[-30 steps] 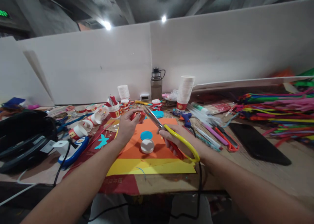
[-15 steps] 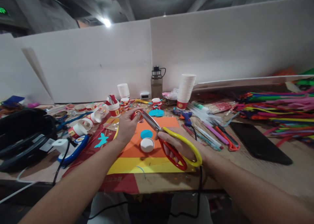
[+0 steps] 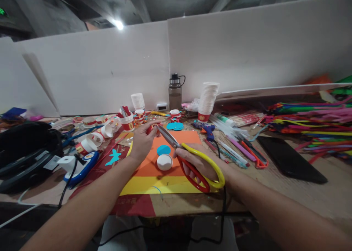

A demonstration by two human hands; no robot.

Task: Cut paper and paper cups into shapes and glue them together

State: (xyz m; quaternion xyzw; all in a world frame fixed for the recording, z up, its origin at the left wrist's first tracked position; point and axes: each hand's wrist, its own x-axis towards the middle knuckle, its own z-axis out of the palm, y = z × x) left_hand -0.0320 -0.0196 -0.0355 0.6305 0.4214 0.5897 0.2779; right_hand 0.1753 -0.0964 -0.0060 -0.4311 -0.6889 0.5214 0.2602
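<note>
One small red piece (image 3: 155,126) at the tips of the scissors (image 3: 173,142)

We see our left hand (image 3: 143,141) pinching the piece near the far edge of the orange sheet (image 3: 185,136), while our right hand (image 3: 196,161) grips the scissors by the handles. Their long axis slants from near right to far left, straight toward the piece; whether blade touches it, we cannot tell. From our right hand, the piece lies far and left
</note>
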